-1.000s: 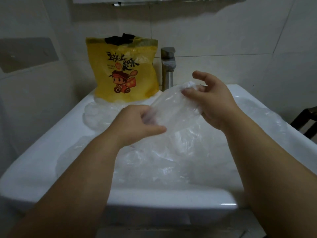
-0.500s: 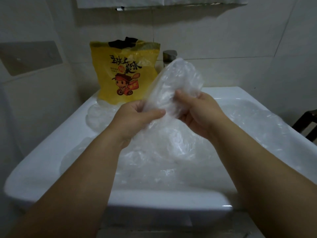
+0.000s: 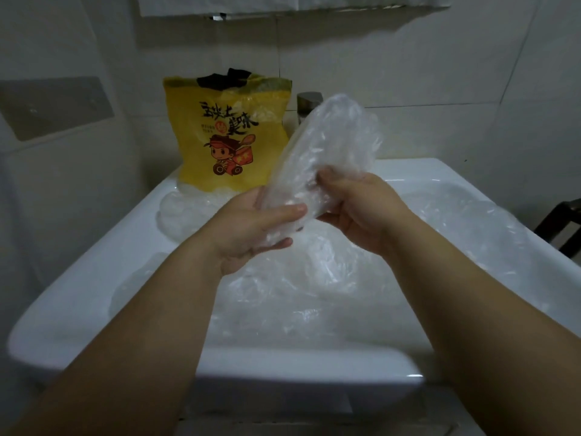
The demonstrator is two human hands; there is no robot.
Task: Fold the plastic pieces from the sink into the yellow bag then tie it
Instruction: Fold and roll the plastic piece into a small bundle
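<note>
A clear plastic piece [image 3: 333, 146], folded into a long upright bundle, is held above the white sink [image 3: 94, 278]. My left hand [image 3: 254, 228] grips its lower end from the left, thumb across the front. My right hand [image 3: 361, 206] pinches the same bundle from the right, thumb pressed into the plastic. The yellow bag [image 3: 220, 136] with a cartoon figure and black print stands upright at the sink's back left corner, its top open with something black showing inside. More crumpled clear plastic [image 3: 314, 287] fills the basin below my hands.
A metal tap [image 3: 308, 105] rises behind the held plastic, partly hidden by it. Tiled walls close in at the back and left. A dark chair frame [image 3: 562, 225] shows at the right edge. A loose clear plastic piece [image 3: 185, 215] lies in front of the yellow bag.
The plastic piece went from lying flat between my hands to standing upright as a folded bundle. Both hands drew closer together around its lower end.
</note>
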